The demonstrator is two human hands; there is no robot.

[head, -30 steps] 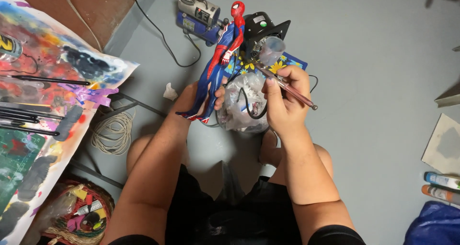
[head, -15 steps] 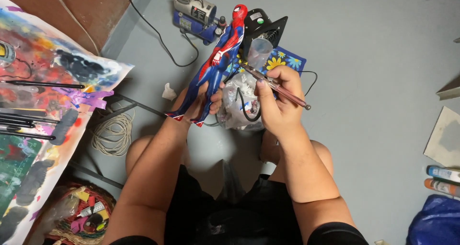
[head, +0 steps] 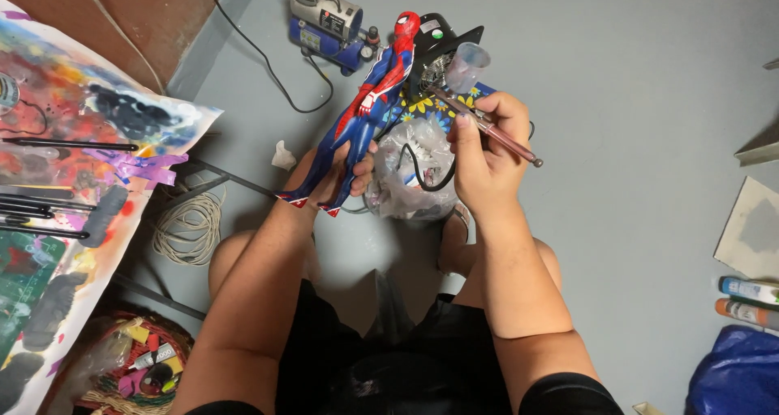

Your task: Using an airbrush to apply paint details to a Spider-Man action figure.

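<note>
The left hand (head: 341,176) has its grip closed around the legs of a red-and-blue action figure (head: 365,111), held tilted above the grey floor (head: 633,98); the right hand (head: 483,151) pinches an airbrush (head: 479,119), nozzle just beside the figure's chest; a clear plastic bag (head: 410,176) sits between the hands; a small blue compressor (head: 329,25) stands beyond.

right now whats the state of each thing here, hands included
left hand: shut on the figure's legs
right hand: shut on the airbrush
figure: held off the floor, tilted, head away from the person
airbrush: nozzle close to the figure, clear cup on top
compressor: on the floor, cable attached
plastic bag: crumpled on the floor
rope: coiled
</note>
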